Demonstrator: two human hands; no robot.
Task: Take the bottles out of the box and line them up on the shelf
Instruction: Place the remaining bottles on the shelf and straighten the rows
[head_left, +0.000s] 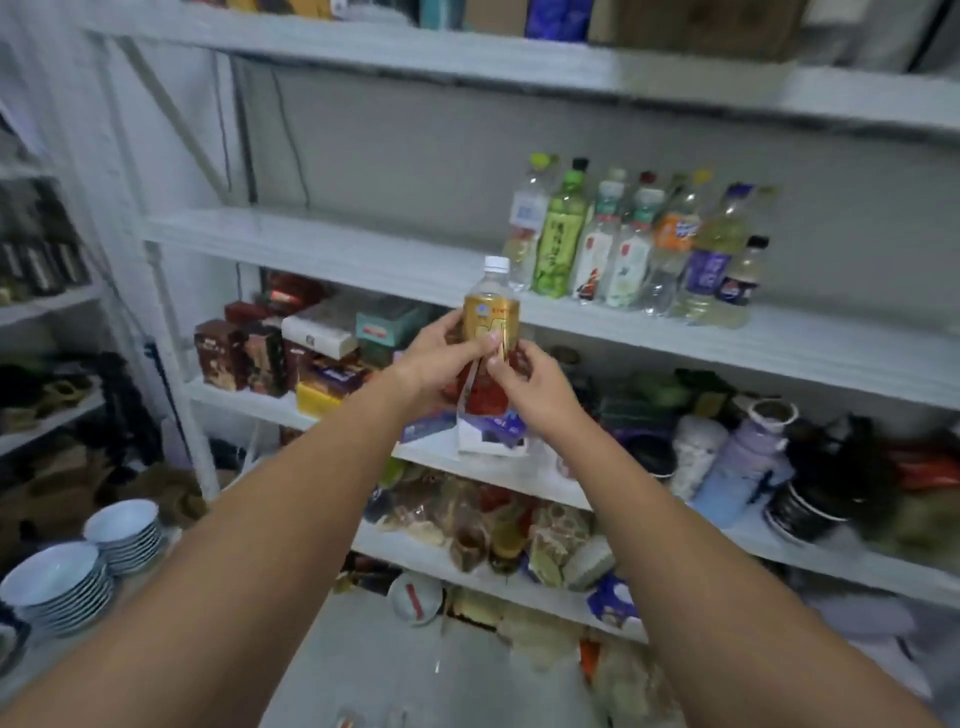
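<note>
Fingers (449, 325) of my left hand (431, 364) are curling round the side of the gold-and-red labelled bottle (491, 306), and the fingers (493, 366) of my right hand (530, 389) are pinching its lower front, so both hands are clamping on it. I am holding it upright in the air, its white cap (496, 264) on top, in front of the edge of the middle shelf (322, 249) and not yet resting on the board. What looks like a loose label flap (467, 402) is hanging below my grip; if I am holding the sleeve more than the bottle body, I judge it could slide or tear and let the bottle drop. The row of bottles (628, 244) is standing close-packed at the right of that shelf, and the clear bottle (527, 223) at its left end is just beyond mine, so a careless push could be knocking that one into its neighbours. The board to the left of the row is looking bare, so I judge nothing is blocking that spot. The upper shelf (363, 52) is hanging well above. Below, cartons (244, 353) are crowding the next shelf, and stacked bowls (57, 577) are sitting low at my left. The box is not showing in this view.
</note>
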